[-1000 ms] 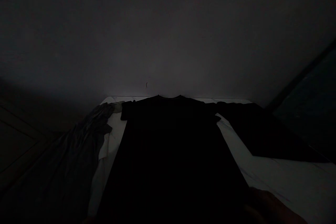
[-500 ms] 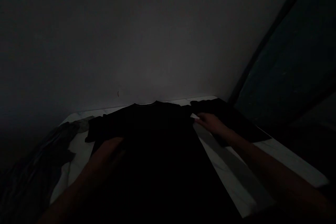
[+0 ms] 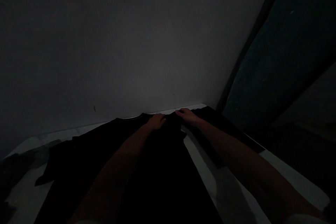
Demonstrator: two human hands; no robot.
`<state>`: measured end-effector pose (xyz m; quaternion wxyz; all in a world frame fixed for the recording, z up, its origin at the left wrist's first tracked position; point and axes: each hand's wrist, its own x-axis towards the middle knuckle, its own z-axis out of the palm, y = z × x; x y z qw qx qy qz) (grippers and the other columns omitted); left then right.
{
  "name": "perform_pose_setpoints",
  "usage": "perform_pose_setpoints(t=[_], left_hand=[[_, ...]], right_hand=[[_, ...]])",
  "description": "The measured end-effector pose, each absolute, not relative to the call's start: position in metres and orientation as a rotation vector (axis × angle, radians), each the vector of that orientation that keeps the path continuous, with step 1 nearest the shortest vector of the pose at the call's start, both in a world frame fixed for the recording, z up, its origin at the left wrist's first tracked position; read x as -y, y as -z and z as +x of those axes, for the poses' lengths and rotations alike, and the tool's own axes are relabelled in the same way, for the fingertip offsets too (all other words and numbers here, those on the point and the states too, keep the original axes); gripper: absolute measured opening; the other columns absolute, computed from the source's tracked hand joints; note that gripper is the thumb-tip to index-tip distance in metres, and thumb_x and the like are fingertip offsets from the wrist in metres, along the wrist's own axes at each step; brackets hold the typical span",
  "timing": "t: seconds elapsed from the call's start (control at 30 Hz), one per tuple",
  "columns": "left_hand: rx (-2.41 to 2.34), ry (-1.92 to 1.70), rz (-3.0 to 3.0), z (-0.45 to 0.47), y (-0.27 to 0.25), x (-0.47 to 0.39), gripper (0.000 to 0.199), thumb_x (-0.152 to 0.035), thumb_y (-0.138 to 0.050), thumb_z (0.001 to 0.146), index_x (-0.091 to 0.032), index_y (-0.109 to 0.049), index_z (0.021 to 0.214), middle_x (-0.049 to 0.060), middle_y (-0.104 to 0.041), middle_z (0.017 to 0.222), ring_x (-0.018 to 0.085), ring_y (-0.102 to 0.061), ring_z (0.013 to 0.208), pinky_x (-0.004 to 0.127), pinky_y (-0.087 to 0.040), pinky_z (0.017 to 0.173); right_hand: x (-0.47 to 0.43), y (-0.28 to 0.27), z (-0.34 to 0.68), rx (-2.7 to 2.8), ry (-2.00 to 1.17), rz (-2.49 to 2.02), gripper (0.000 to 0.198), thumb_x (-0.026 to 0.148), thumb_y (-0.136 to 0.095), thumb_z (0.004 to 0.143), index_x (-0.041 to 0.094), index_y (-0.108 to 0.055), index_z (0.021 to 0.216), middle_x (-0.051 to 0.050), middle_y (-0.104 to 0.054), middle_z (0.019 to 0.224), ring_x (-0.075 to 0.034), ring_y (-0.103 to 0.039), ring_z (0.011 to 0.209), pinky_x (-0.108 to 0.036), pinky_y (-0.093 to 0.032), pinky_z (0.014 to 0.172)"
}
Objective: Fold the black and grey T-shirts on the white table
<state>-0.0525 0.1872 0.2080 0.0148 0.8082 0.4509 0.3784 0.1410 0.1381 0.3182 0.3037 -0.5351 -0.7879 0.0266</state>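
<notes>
A black T-shirt [image 3: 162,182] lies spread on a pale table, its neckline at the far side near the wall. My left hand [image 3: 156,121] rests on the shirt's right shoulder area, with its fingers stretched toward the right. At the sleeve on that side, my right hand [image 3: 187,116] has its fingers closed on the cloth. A short stretch of black fabric runs between the two hands. Dim light hides the fingertips and most folds in the shirt.
Another dark cloth [image 3: 236,133] lies on the right side of the table [image 3: 291,175]. Darker, crumpled cloth [image 3: 18,168] sits at the left edge. A grey wall [image 3: 147,42] rises directly behind, and a dark teal panel [image 3: 262,63] slants at the right.
My left hand has moved right and away from me, from the shirt's left part to its right shoulder. My right hand stays at the right sleeve. The view has shifted right.
</notes>
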Motion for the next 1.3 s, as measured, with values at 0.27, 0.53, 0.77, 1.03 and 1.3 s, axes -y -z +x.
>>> perform_pose_setpoints(t=[0.27,0.53,0.77,1.03,1.3], left_hand=[[-1.536,-1.224,2.425,-0.039,-0.185,-0.205,0.081,-0.074,-0.010,0.082,-0.037,-0.022,0.153,-0.003,-0.012,0.165,0.029,-0.009,0.159,0.063,-0.011,0.133],[-1.557,-1.194,2.403,-0.039,-0.186,-0.207,0.089,-0.082,-0.007,0.075,-0.041,-0.022,0.152,-0.004,-0.008,0.165,0.034,-0.005,0.159,0.062,-0.008,0.133],[-1.545,-1.185,2.383,-0.038,-0.186,-0.204,0.101,-0.093,-0.013,0.064,-0.043,-0.021,0.151,-0.005,-0.004,0.165,0.045,0.002,0.155,0.069,-0.001,0.129],[-1.510,-1.169,2.394,-0.038,-0.184,-0.205,0.101,-0.094,-0.013,0.062,-0.046,-0.017,0.151,-0.007,-0.002,0.165,0.045,0.006,0.156,0.070,0.001,0.129],[-1.555,-1.366,2.455,-0.057,-0.187,-0.189,0.072,-0.070,-0.013,0.085,-0.038,-0.035,0.146,-0.001,-0.031,0.157,0.021,-0.027,0.152,0.057,-0.015,0.135]], right_hand=[[-0.101,-0.339,0.135,1.954,-0.873,-1.337,0.069,0.030,-0.080,0.072,0.021,-0.051,0.134,-0.002,-0.064,0.094,-0.008,-0.061,0.075,-0.017,-0.048,0.065],[-0.090,-0.336,0.171,2.259,-0.886,-1.570,0.095,0.030,-0.084,0.062,0.012,-0.043,0.146,-0.005,-0.065,0.095,-0.005,-0.058,0.071,-0.013,-0.042,0.058],[-0.091,-0.290,0.164,2.441,-0.448,-1.479,0.091,0.041,-0.081,0.068,0.012,-0.040,0.144,-0.014,-0.058,0.131,-0.016,-0.060,0.108,-0.021,-0.051,0.085],[-0.065,-0.271,0.175,2.136,0.413,-1.561,0.041,0.030,-0.057,0.089,0.014,-0.055,0.127,-0.009,-0.064,0.121,-0.018,-0.062,0.109,-0.027,-0.045,0.093],[-0.046,-0.285,0.211,2.016,0.856,-1.996,0.045,0.040,-0.039,0.098,0.019,-0.052,0.136,-0.012,-0.066,0.116,-0.029,-0.065,0.107,-0.035,-0.045,0.083]])
